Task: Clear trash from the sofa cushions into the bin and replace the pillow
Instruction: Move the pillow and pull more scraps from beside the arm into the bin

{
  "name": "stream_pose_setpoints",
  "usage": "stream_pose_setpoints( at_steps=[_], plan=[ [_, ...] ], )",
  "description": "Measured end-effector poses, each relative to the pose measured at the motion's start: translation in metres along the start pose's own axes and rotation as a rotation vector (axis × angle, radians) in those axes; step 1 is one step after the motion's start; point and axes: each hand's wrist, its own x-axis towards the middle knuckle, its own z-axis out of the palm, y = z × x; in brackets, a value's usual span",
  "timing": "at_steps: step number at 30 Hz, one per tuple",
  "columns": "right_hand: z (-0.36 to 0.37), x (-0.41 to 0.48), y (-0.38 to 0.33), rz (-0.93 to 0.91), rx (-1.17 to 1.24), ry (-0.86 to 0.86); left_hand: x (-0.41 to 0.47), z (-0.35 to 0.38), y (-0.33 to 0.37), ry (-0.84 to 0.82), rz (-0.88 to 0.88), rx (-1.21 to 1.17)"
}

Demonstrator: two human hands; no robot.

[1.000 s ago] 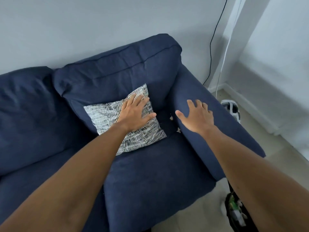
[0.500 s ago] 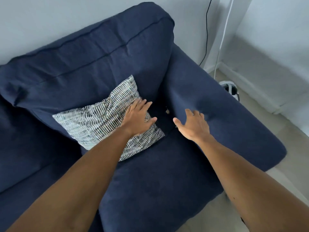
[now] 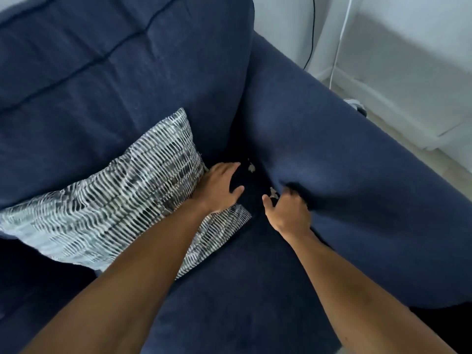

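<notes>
1. Near the middle of the frame, the left hand (image 3: 217,187) lies flat with spread fingers on the right edge of the patterned pillow (image 3: 115,200). It grips nothing; I judge it pushes the pillow aside so that the corner of the seat is uncovered.
2. Just right of it, the right hand (image 3: 288,210) reaches into the gap between the seat cushion (image 3: 242,290) and the sofa arm (image 3: 357,200). Its fingers are curled at a pale scrap of trash (image 3: 272,192). Whether they already pinch the scrap I cannot tell, because the fingertips are partly hidden in the fold.
3. A second pale scrap (image 3: 251,167) lies a little higher in the same dark gap, apart from both hands.
4. The pillow leans against the back cushion (image 3: 115,72) in the left half of the frame, tilted, not yet put back in its place.
5. The sofa is covered with soft dark blue cloth, so small pieces probably sink into the seams easily.
6. At the upper right, a pale wall (image 3: 408,34) and a light floor (image 3: 408,139) show, with a black cable (image 3: 312,34) and a white cable (image 3: 342,34) hanging down. The bin is not visible.
</notes>
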Motion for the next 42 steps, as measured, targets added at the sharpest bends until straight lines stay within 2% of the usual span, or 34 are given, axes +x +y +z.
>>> stream_pose_setpoints(
  at_steps=[6,10,21,27,37,42],
  plan=[
    [0.041,0.032,0.004,0.127,0.130,0.013,0.038,0.036,-0.011,-0.012,-0.022,-0.011],
    [0.063,0.048,0.004,0.167,0.205,0.086,0.062,0.061,-0.024,-0.006,-0.020,-0.010],
    [0.104,0.077,0.010,0.124,0.342,0.314,0.110,0.101,-0.020,0.155,-0.026,0.176],
    [0.112,0.081,0.012,0.097,0.354,0.440,0.119,0.105,-0.015,0.232,-0.053,0.145],
    [0.089,0.063,0.013,0.027,0.327,0.350,0.093,0.088,-0.011,0.216,-0.055,-0.024],
    [0.054,0.045,0.010,-0.042,0.272,0.313,0.073,0.057,0.004,0.274,0.001,-0.029]
  ],
)
